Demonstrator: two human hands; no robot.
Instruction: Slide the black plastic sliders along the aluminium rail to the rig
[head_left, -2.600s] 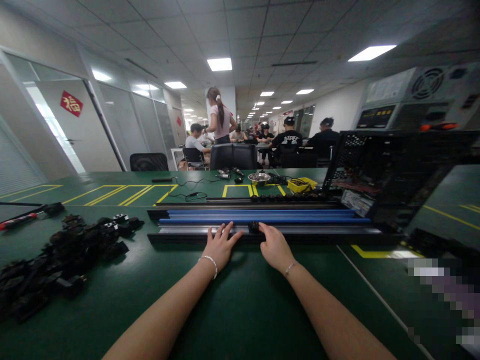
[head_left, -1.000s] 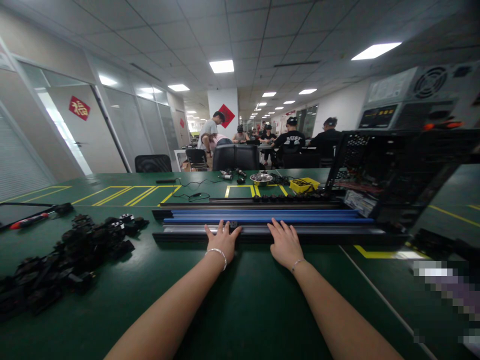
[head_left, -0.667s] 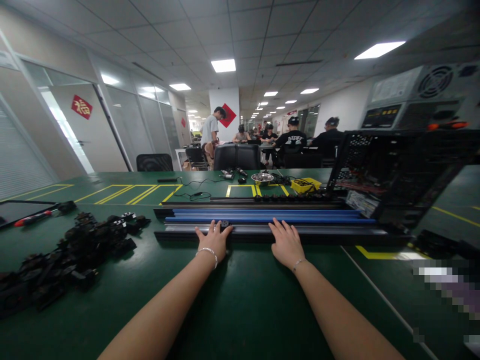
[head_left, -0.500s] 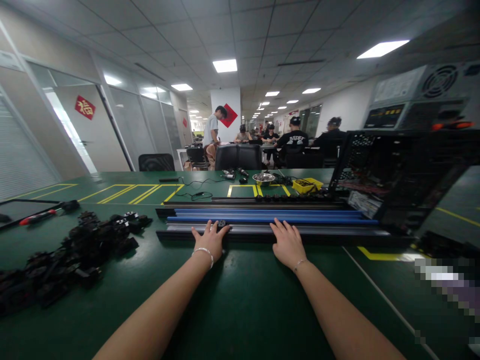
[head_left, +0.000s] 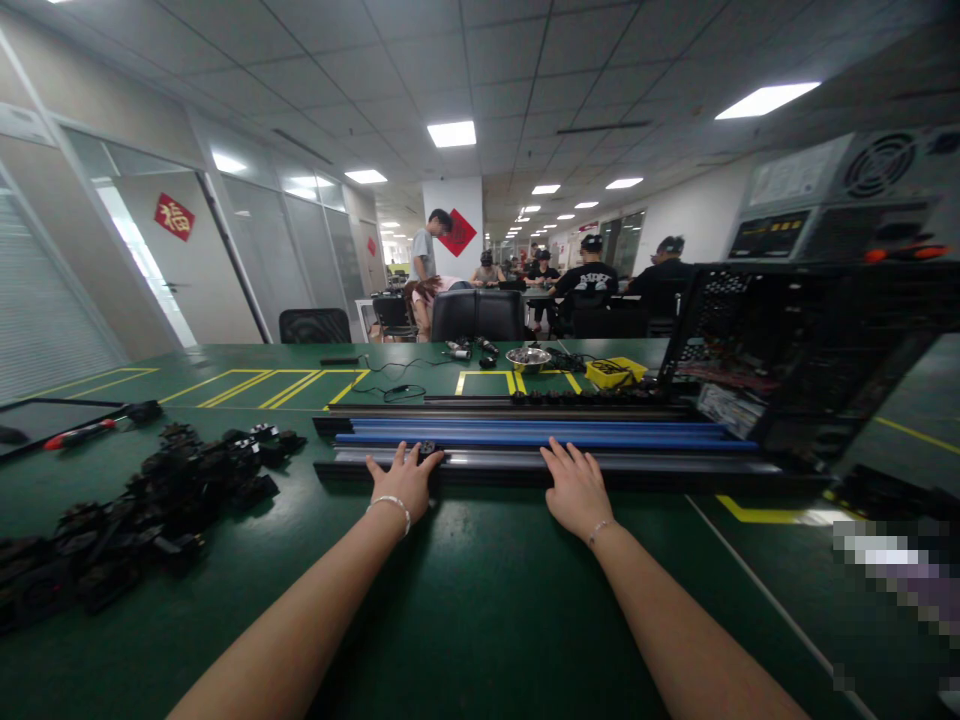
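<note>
My left hand (head_left: 401, 487) is at the left part of a long grey-silver rail with black edges (head_left: 495, 459). Between its thumb and forefinger sits a small black round part (head_left: 427, 448) on the rail; the other fingers are spread. Further right, my right hand (head_left: 576, 488) rests on the same rail with fingers stretched out and nothing in them. Just behind lies a blue strip (head_left: 637, 432), parallel to the rail. How the black part meets the rail is partly hidden by my fingers.
A pile of black parts (head_left: 172, 490) lies on the green table (head_left: 480, 620) at left, near a red-handled tool (head_left: 82, 434). An opened computer case (head_left: 810, 350) stands right. A metal bowl (head_left: 528, 358) and yellow tray (head_left: 615, 372) are behind the rails. Several people sit or stand beyond.
My left hand has shifted left along the rail, and the small black round part has moved with it. My right hand has stayed in place. In the background a person bends forward.
</note>
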